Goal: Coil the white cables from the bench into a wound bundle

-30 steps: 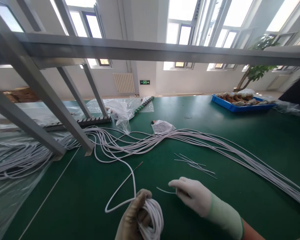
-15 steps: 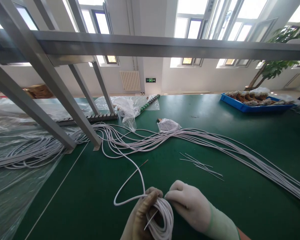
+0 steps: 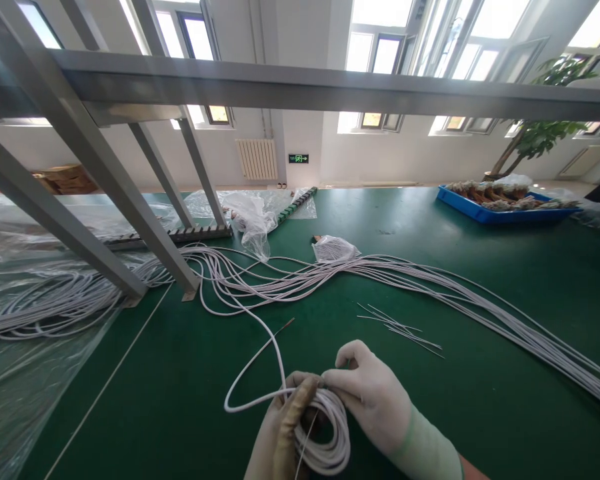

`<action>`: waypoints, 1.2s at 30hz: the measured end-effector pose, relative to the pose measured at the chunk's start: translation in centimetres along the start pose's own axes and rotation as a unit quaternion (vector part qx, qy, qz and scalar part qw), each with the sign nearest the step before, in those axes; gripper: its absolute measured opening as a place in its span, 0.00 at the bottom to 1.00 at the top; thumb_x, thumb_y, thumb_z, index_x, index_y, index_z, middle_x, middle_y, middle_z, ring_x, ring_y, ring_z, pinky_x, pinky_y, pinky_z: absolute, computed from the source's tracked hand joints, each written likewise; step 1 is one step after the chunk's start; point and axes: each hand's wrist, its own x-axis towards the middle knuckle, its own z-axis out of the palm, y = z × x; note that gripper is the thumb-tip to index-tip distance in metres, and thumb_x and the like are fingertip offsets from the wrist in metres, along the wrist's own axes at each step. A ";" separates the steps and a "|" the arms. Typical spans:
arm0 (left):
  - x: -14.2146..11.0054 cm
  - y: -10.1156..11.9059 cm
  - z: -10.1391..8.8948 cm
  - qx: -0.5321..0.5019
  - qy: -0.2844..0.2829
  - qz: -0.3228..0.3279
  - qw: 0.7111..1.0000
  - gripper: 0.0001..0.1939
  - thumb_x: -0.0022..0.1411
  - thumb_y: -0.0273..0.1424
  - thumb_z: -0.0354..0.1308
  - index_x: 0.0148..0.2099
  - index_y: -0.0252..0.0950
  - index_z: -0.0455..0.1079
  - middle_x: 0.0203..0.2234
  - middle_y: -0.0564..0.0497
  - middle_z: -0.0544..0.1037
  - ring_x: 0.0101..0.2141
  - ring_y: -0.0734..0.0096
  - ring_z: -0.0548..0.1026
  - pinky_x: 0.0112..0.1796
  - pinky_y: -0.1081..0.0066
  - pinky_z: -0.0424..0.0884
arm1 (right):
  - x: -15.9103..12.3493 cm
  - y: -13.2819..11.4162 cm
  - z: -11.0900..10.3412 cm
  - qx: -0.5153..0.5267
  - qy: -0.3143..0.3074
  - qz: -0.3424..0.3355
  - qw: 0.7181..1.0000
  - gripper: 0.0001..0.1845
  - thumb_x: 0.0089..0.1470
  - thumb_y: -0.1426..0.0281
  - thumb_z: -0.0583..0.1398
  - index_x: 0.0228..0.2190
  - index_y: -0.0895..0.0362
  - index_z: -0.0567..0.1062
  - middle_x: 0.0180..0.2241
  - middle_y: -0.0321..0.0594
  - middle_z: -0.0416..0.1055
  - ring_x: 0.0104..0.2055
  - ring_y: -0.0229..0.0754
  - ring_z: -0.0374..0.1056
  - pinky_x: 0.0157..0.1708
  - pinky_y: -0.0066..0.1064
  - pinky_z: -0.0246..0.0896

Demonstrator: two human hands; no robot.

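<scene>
Here, a person's two gloved hands work close together at the near edge of a green table [image 3: 480,280]. The left hand [image 3: 280,433], in a tan glove, has its fingers curled around a small coil of white cable [image 3: 330,437], gripping it from the left side. The right hand [image 3: 370,397], in a white glove, lies against the top right of the coil, its thumb and fingertips pressed together at the coil's upper edge and touching the left thumb. Whether they pinch a thin tie there cannot be told for sure; a thin pale strand [image 3: 305,443] hangs down across the coil.

From the coil a loose loop of the same cable [image 3: 260,347] runs out to the left and away, ending in a bare tip [image 3: 287,323] on the table. Farther off, a long bundle of white cables [image 3: 430,280] sweeps across the table from left to right. A few thin loose ties [image 3: 400,328] lie to the right of the hands, between them and the bundle. A small plastic bag [image 3: 334,248] rests on the bundle. A blue tray [image 3: 475,208] sits at the far right, and grey metal frame bars [image 3: 130,193] cross the left side.
</scene>
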 end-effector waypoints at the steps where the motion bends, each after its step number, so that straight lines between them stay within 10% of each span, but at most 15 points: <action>1: 0.1 -0.2 -0.2 0.008 -0.004 0.001 1.000 0.07 0.57 0.40 0.68 0.34 0.44 0.77 0.33 0.45 0.80 0.45 0.45 0.78 0.45 0.54 0.76 | 0.0 0.1 0.2 -0.008 0.001 -0.007 1.000 0.07 0.63 0.74 0.63 0.36 0.56 0.83 0.37 0.45 0.68 0.35 0.46 0.68 0.30 0.33 0.64; 21: 0.1 -0.4 -2.3 0.178 -0.042 0.084 0.980 0.17 0.52 0.32 0.68 0.47 0.44 0.77 0.42 0.45 0.82 0.48 0.45 0.79 0.49 0.53 0.77 | -1.0 1.2 2.3 -0.025 0.134 -0.103 0.985 0.12 0.65 0.78 0.56 0.41 0.60 0.80 0.33 0.47 0.75 0.33 0.48 0.72 0.31 0.37 0.69; 29: 0.2 0.6 -2.5 0.208 0.003 0.019 0.978 0.13 0.61 0.34 0.64 0.48 0.42 0.77 0.44 0.44 0.84 0.51 0.47 0.79 0.55 0.50 0.74 | -1.3 -1.8 1.1 0.150 -0.062 0.149 0.975 0.43 0.54 0.70 0.65 0.69 0.49 0.59 0.57 0.46 0.73 0.55 0.55 0.73 0.53 0.47 0.74; 36: -1.1 -0.2 -0.8 0.167 0.074 0.083 0.980 0.13 0.59 0.33 0.68 0.47 0.41 0.77 0.44 0.42 0.84 0.50 0.42 0.79 0.55 0.45 0.72 | 0.2 -4.2 2.1 0.065 -0.145 0.150 0.976 0.53 0.45 0.68 0.69 0.70 0.59 0.58 0.62 0.60 0.65 0.58 0.69 0.68 0.52 0.54 0.74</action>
